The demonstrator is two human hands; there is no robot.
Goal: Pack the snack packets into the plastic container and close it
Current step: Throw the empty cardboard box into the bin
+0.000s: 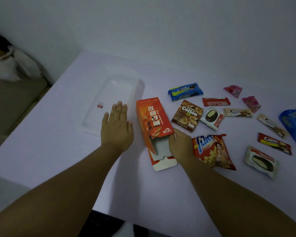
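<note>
The clear plastic container (115, 100) lies flat on the white tabletop (58, 159), at about ten o'clock from the middle of the view, with a small red binder clip (100, 105) showing at its left side (on it or under it, I cannot tell). The left hand (117, 127) is over its near right corner, palm down, fingers spread, grip released and holding nothing. Just to the container's right, the orange box (154, 124) lies lengthwise with its near flap open. The right hand (179, 142) is at that open end, fingers on the box's right edge, grip closed on it. Out toward three o'clock the snack packets are scattered: a brown biscuit box (187, 115), a blue cookie pack (185, 91), a red chip bag (212, 151), a white pie packet (212, 118).
</note>
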